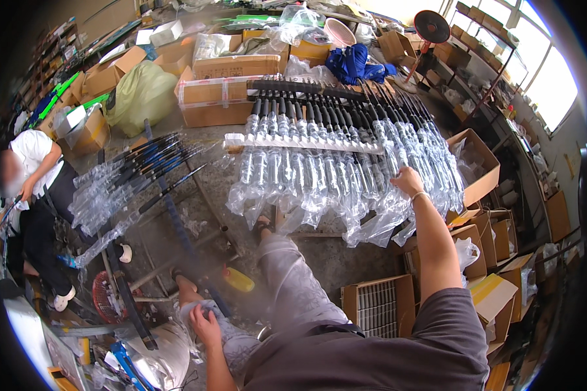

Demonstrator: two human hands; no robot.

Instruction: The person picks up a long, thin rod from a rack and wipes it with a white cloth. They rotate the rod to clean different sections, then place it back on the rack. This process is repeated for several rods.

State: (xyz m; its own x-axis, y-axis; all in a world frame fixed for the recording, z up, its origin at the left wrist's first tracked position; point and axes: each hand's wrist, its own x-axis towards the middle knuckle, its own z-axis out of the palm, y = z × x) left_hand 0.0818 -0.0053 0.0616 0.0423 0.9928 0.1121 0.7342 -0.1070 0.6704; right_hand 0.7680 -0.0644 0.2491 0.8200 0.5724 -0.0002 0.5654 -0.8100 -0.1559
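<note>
A long row of fishing rods (332, 120) with dark handles lies side by side in front of me, their near ends wrapped in clear plastic sleeves (293, 176). Across the left part of the row runs a white notched strip (306, 143). My right hand (407, 182) is stretched out over the right part of the row, its fingers curled closed on a plastic sleeve; the fingertips are partly hidden. On my left thigh rests my left hand (205, 327), holding nothing, with its fingers extended and a little apart.
More sleeved rods (130, 176) lie on a metal frame at left, where a co-worker (39, 156) sits. Cardboard boxes (225, 98) stand behind the row; an open box (479, 169) is at its right end. Near my right side sits a carton of grey pieces (378, 305). A yellow bottle (239, 279) lies low.
</note>
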